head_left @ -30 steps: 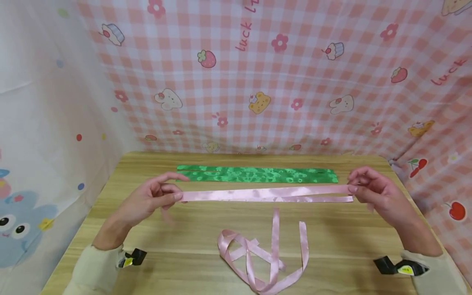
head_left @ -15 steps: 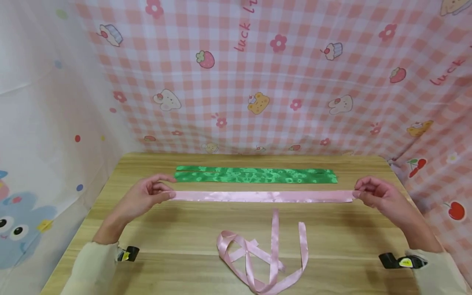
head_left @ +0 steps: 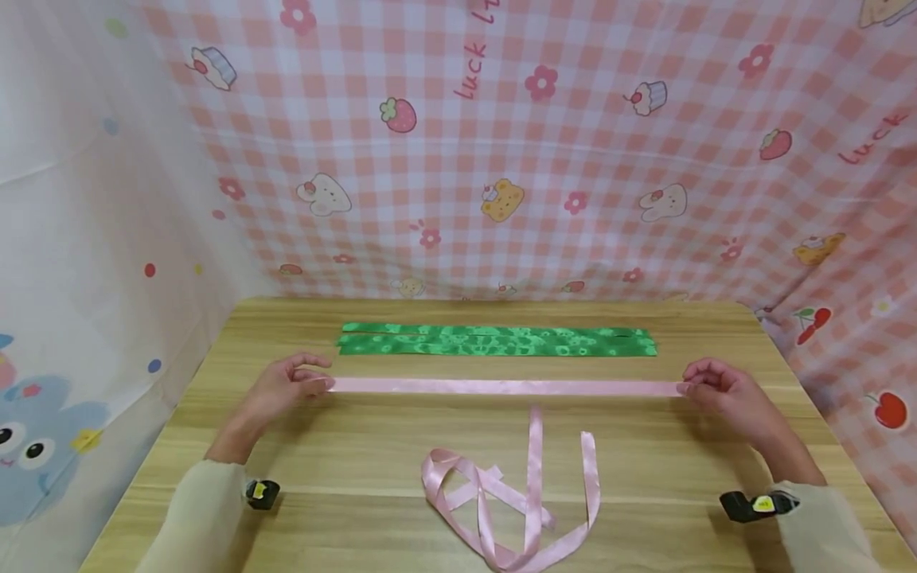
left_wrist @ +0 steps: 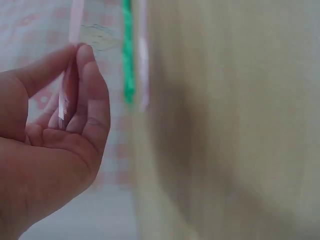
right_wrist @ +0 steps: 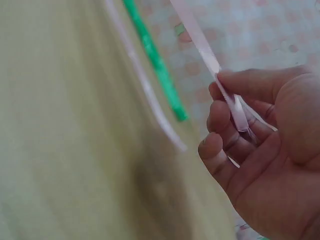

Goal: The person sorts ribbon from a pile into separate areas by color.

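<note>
A pink satin ribbon (head_left: 501, 387) is stretched straight between my two hands. My left hand (head_left: 282, 390) pinches it near one end between thumb and index finger, with a short tail hanging into the palm in the left wrist view. My right hand (head_left: 731, 398) pinches the other end the same way, its frayed tip (right_wrist: 242, 125) showing below the thumb. Both wrist views show a second pink ribbon (right_wrist: 145, 90) lying on the table; from the head view the held one overlaps it. Behind lie green patterned ribbons (head_left: 494, 342), side by side and parallel to the held one.
Nearer the front of the wooden table (head_left: 344, 517), a long pink ribbon (head_left: 487, 525) lies in loose loops. A pink checked cloth (head_left: 444, 159) hangs behind the table, and a white cloth (head_left: 86, 199) hangs on the left.
The held ribbon, at first slanted above the lying one, has been lined up over it. Both hands have moved slightly toward the front of the table, still pinching the ends.
</note>
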